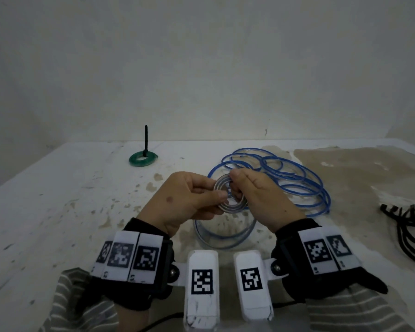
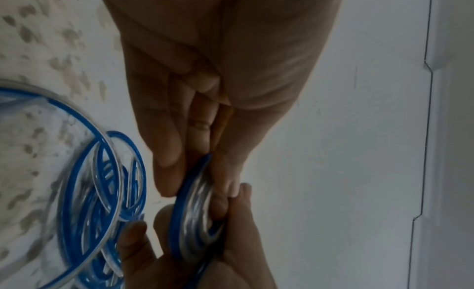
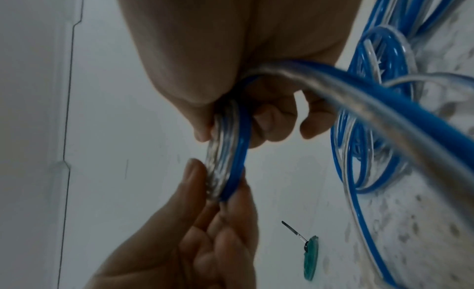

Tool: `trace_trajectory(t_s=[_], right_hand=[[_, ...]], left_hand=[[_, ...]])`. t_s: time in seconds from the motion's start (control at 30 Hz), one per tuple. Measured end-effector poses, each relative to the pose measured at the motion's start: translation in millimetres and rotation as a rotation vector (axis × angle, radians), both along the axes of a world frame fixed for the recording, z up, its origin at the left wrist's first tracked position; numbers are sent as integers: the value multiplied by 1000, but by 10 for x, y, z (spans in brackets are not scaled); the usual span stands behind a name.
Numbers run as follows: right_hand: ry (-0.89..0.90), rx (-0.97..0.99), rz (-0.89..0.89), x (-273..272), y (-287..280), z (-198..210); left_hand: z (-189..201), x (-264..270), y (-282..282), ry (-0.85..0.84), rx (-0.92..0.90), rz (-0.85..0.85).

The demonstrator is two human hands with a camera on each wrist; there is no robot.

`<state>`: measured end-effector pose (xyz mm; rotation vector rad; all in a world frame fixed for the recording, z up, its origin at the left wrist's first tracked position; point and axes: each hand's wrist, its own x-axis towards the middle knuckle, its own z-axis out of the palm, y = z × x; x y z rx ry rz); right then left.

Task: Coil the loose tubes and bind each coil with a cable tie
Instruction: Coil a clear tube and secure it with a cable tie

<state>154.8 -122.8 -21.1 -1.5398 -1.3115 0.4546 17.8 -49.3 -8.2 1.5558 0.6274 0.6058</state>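
Note:
Both hands hold a small tight coil (image 1: pixel 228 196) of blue-and-clear tube above the table. My left hand (image 1: pixel 219 196) pinches its left rim between thumb and fingers. My right hand (image 1: pixel 236 185) grips its upper right side, thumb on top, fingers curled through the ring. In the left wrist view the coil (image 2: pixel 195 216) stands edge-on between both hands. The right wrist view shows the coil (image 3: pixel 225 161) with tube trailing off to the right. The rest of the tube (image 1: pixel 285 178) lies in loose loops on the table behind and below the hands.
A green coil (image 1: pixel 143 159) bound with an upright black cable tie lies at the back left, also visible as the green coil (image 3: pixel 310 257). Several loose black cable ties (image 1: pixel 407 228) lie at the right edge. The stained white table (image 1: pixel 58 200) meets a wall behind.

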Motion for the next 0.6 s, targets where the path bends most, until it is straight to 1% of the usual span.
trace_trajectory(t_s=[0.07, 0.1, 0.13, 0.2, 0.23, 0.27, 0.33, 0.4, 0.5, 0.53, 0.6], right_hand=[[4, 29, -10, -25, 17, -8], [55, 53, -18, -38, 31, -18], [141, 78, -28, -48, 49, -27], [375, 117, -39, -70, 71, -29], [463, 132, -34, -75, 73, -29], [496, 142, -28, -77, 70, -32], [466, 143, -18, -83, 67, -44], [373, 133, -33, -76, 65, -53], [268, 70, -71, -39, 46, -55], [226, 45, -74, -26, 35, -53], [121, 5, -46, -19, 15, -33]], left_hand=[[-14, 7, 9, -12, -10, 27], [-25, 19, 9, -31, -19, 47], [-33, 36, 6, -61, -36, 64], [-35, 61, 1, -144, -98, 97], [-32, 70, 3, -190, -137, 116], [-31, 79, 6, -233, -176, 132], [-33, 101, -19, -286, -235, 140], [-53, 125, -68, -258, -241, 94], [-80, 116, -107, -91, -121, -10], [-81, 101, -96, -46, -59, -20], [-66, 61, -70, -8, 54, 5]])
